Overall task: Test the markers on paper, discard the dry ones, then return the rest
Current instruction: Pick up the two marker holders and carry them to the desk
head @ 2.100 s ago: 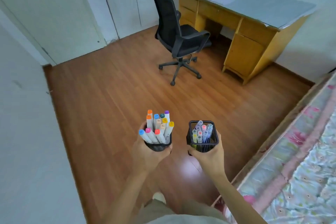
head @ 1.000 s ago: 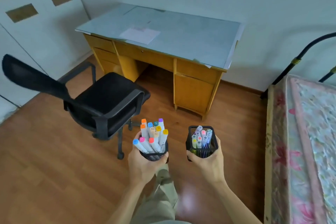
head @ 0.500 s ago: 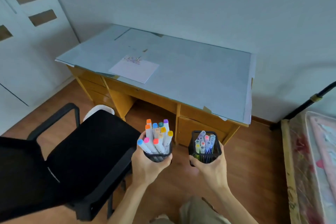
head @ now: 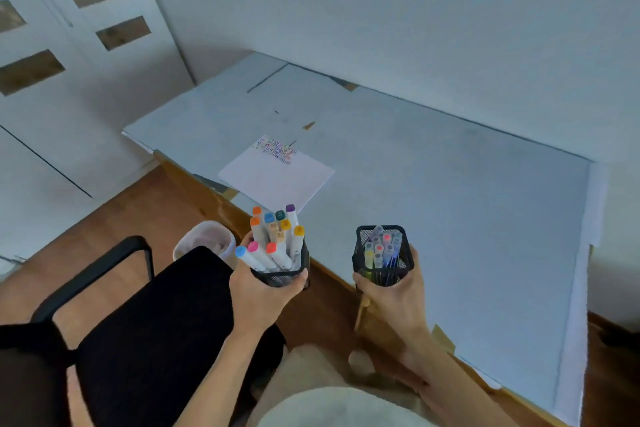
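My left hand (head: 258,291): gripping a mesh cup (head: 282,276) of fat markers (head: 273,239).
My right hand (head: 394,295): curled round a square mesh holder (head: 382,255).
Ahead of both: the paper (head: 277,175).

Single head cam, standing height, angled forward and down.
Looks across desk (head: 433,184) toward wall; both hands low in frame, close to lens; wide-angle bend at edges. No second view to overlap.

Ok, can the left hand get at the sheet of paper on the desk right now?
Probably not: the left hand grips a cup of markers, so it isn't free, though nothing lies between it and the paper.
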